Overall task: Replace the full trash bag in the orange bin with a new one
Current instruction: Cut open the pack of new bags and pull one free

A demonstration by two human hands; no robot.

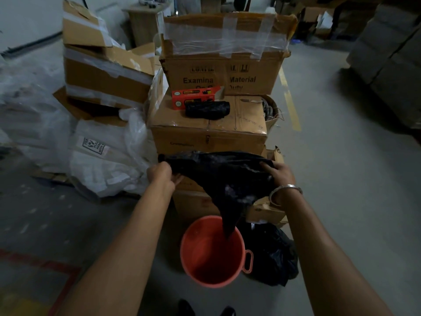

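The orange bin (pixel 205 267) stands on the floor below my hands, with no bag lining it. I hold a new black trash bag (pixel 227 176) stretched above it. My left hand (pixel 161 174) grips its left top corner and my right hand (pixel 279 173) grips its right top corner. The bag's lower end hangs down into the bin's mouth. A full black trash bag (pixel 271 254) lies on the floor, touching the bin's right side. A roll of black bags (pixel 207 109) rests on a cardboard box beside a red carton (pixel 196 97).
Stacked cardboard boxes (pixel 209 133) rise right behind the bin. More torn boxes (pixel 102 74) and white plastic sacks (pixel 102 160) pile up at the left. Bare concrete floor (pixel 341 179) with a yellow line runs along the right. My shoes (pixel 205 310) show at the bottom edge.
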